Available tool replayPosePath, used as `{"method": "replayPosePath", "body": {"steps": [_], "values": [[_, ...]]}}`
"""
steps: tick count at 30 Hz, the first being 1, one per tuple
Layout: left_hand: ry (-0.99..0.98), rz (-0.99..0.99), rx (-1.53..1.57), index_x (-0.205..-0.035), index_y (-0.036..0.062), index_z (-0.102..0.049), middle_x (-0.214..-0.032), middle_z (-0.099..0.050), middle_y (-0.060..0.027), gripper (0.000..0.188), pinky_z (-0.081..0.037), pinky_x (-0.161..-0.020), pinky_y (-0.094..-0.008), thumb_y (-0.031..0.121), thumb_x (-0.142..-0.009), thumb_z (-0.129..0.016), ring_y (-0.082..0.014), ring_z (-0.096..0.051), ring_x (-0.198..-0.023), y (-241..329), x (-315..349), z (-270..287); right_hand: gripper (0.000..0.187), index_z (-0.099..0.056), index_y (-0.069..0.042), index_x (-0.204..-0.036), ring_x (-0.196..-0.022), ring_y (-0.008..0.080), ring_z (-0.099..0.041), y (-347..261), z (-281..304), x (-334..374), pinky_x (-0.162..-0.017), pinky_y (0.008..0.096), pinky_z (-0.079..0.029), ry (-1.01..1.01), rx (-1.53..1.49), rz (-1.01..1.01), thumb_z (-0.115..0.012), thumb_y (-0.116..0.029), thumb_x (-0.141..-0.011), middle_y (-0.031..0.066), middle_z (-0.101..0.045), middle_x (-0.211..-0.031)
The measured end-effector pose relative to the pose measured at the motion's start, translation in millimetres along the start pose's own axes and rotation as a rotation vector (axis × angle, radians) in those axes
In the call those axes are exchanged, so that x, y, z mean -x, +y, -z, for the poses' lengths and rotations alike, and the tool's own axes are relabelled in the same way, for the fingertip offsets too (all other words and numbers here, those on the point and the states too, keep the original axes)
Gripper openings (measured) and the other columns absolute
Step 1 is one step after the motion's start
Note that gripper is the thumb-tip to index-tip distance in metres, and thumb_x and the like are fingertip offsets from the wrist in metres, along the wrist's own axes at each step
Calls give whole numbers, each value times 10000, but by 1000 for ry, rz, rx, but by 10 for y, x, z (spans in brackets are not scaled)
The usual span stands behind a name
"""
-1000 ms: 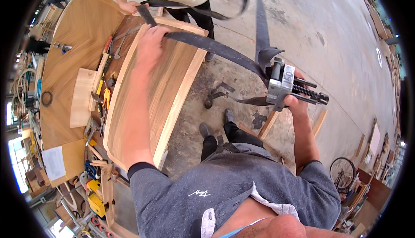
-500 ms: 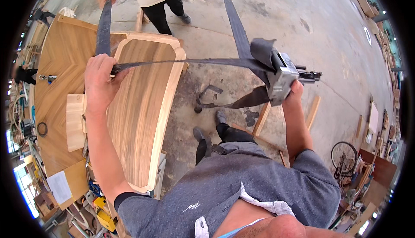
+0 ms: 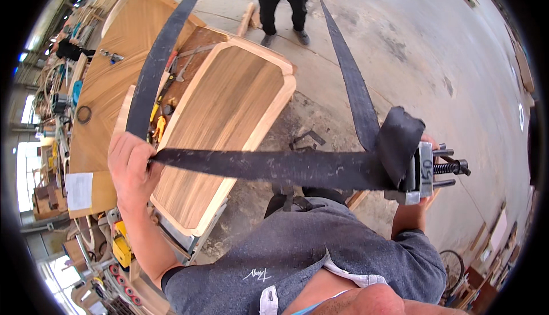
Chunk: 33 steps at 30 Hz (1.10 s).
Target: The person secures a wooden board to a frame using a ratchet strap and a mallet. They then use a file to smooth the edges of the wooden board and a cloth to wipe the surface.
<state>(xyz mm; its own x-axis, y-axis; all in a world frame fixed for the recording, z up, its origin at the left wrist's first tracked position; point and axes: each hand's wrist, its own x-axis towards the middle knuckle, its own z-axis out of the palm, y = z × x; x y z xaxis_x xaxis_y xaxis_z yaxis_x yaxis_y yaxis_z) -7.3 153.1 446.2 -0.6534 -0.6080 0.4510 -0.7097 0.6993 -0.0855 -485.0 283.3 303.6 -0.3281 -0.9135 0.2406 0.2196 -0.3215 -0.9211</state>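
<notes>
My left hand [image 3: 132, 166] is closed round the black strap [image 3: 274, 167] of a band clamp, at a bend in the loop. From there one stretch runs across in front of me to the metal clamp head [image 3: 424, 172], and another goes up toward a co-worker. My right hand [image 3: 429, 141] grips the clamp head from behind, mostly hidden by it. A threaded screw and two rods stick out to the right of the head. A wide fold of strap curls above it. Below the strap lies a wooden panel [image 3: 229, 97] with a pale, angled-corner frame.
Across from me a person in black trousers [image 3: 280, 9] holds the far part of the strap. Left of the panel are a herringbone-veneered wooden top [image 3: 123, 46], loose hand tools, a white paper sheet [image 3: 79, 191] and a yellow tool [image 3: 121, 249]. A bicycle wheel stands at lower right.
The clamp head has moved right and down, and the strap between my hands now shows its broad face. The view has turned, so the co-worker and panel appear further right.
</notes>
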Motion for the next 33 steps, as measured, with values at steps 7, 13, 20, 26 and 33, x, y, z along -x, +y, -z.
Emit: {"method": "replayPosePath", "body": {"steps": [7, 13, 20, 26, 33], "values": [[239, 64, -199, -808, 45, -535, -721, -528, -97, 385, -442, -628, -397, -4, -659, -887, -314, -529, -649, 297, 506, 810, 1170, -454, 30, -1464, -1318, 350, -567, -8, -336, -209, -1127, 497, -456, -188, 4, 66, -854, -682, -627, 202, -565, -1414], [280, 136, -357, -796, 67, -508, -710, -530, -73, 431, -448, -624, -389, 100, -684, -923, -287, -528, -640, 439, 777, 1276, 1115, -443, 7, -1481, -1322, 359, -559, -84, -682, -282, -1123, 520, -454, -332, 22, 148, -801, -686, -685, 196, -558, -1429], [340, 208, -438, -772, 44, -491, -717, -487, -91, 397, -449, -638, -370, 31, -702, -882, -281, -487, -654, 629, 1112, 1660, 1052, -430, -20, -1501, -1327, 370, -549, -246, -962, -368, -1119, 546, -452, -462, 8, 249, -739, -691, -752, 188, -549, -1447], [453, 189, -537, -781, 23, -493, -729, -476, -94, 382, -434, -636, -347, -43, -684, -857, -266, -477, -666, 637, 1214, 1873, 999, -419, -43, -1518, -1331, 380, -541, -519, -1181, -548, -1115, 569, -450, -514, 19, 394, -686, -695, -809, 181, -542, -1462], [680, 222, -461, -871, 15, -565, -799, -565, -53, 265, -436, -665, -240, 6, -809, -822, -134, -515, -725, 306, 1364, 2431, 939, -407, -69, -1537, -1336, 391, -531, -1306, -1321, -883, -1111, 596, -448, -564, -37, 662, -624, -700, -877, 173, -533, -1480]]}}
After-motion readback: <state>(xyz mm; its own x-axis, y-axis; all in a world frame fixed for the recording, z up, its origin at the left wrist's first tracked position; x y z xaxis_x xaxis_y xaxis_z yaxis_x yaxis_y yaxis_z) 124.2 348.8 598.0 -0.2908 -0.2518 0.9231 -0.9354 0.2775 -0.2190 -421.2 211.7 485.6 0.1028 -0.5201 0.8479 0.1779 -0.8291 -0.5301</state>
